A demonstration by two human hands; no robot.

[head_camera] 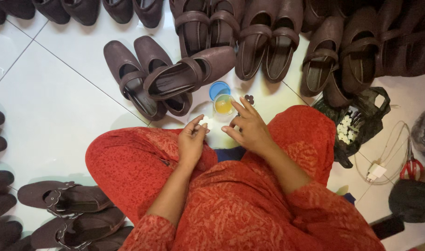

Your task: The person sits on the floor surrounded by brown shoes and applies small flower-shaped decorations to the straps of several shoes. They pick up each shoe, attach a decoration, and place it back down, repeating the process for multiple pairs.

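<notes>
- Fingertips of the left hand point(191, 142) pinch a small white flower-shaped trim piece point(205, 122); its material is hard to make out, and part of it is hidden behind the thumb.
- Right hand point(249, 128) holds nothing that shows, fingers loosely spread and pointing toward a small clear round container of yellowish liquid point(223, 105); whether a fingertip touches its rim cannot be told.
- A round blue plastic lid point(218, 88) lies just behind that container, partly covered by it.
- A tiny dark flower-shaped trim piece point(249, 99) rests on the tile just beside the right hand's fingertips.
- Both forearms rest over a lap in red patterned cloth point(249, 204), soft and finely printed, which hides the legs and the floor beneath.
- Dark brown matte strap shoes point(175, 76) lie close in front, one tipped on its side across a pair; further rows are cut off at the top edge.
- A crumpled dark plastic bag of white flower pieces point(349, 125) sits to the right, its contents only partly seen.
- Red-handled scissors point(411, 166) and a white charger plug with thin cable point(376, 172) lie on the glossy white floor tiles point(49, 107).
- More brown shoes with flower buckles point(66, 200) are cut off at the lower left.
</notes>
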